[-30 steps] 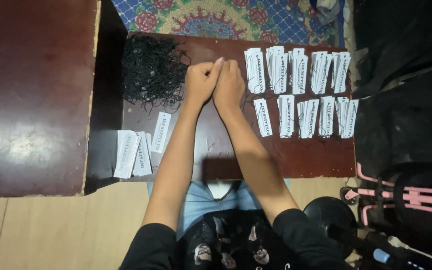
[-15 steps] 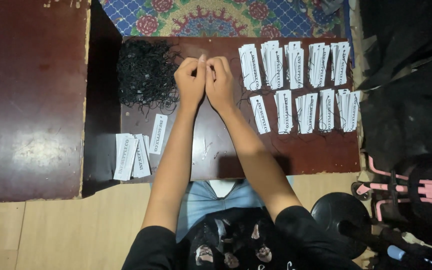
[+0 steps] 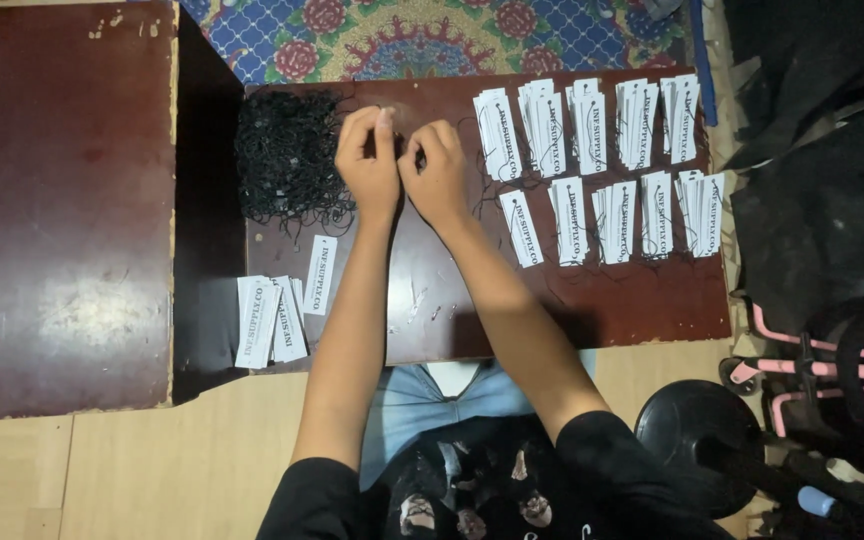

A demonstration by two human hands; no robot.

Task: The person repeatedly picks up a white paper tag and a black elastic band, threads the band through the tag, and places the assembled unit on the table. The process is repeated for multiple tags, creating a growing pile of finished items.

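A low dark brown table carried a heap of black strings at its left. White paper tags lay in rows at right, and a small tag pile near the front left corner.

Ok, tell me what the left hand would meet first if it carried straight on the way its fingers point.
The left hand points up toward the far table edge. Only bare tabletop seems ahead, then the patterned rug; the black string pile lies off to its left. Depth is unclear.

Both hands, left hand and right hand, are pinched together over the dark table, between the black string pile and rows of white tags.
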